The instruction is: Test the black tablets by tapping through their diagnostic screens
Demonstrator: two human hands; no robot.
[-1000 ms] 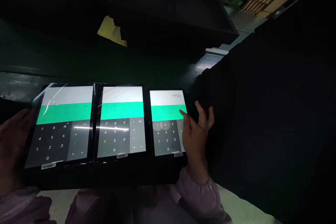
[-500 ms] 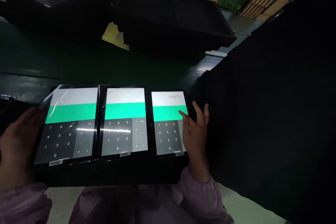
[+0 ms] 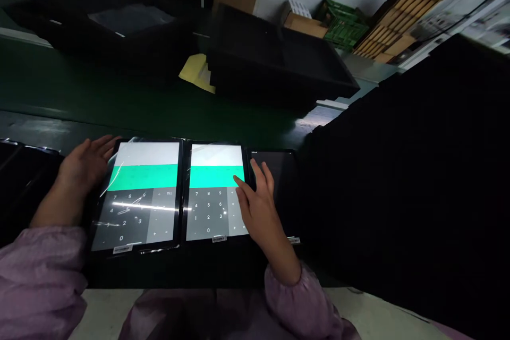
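Head view: left hand [image 3: 83, 170] and right hand [image 3: 257, 212], grips open and holding nothing, lie over the left calculator tablet [image 3: 143, 154] and middle calculator tablet [image 3: 215, 155]; the third tablet [image 3: 274, 170] shows a dark screen, all in a row on the green worktop [image 3: 119, 95].

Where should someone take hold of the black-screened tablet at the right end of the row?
Probably at the near right corner of the thin, flat black-screened tablet, beside its small barcode label, coming from the right. It lies flat, its left edge sits against the green-and-grey calculator tablet, and the bare right hand covers its left part.
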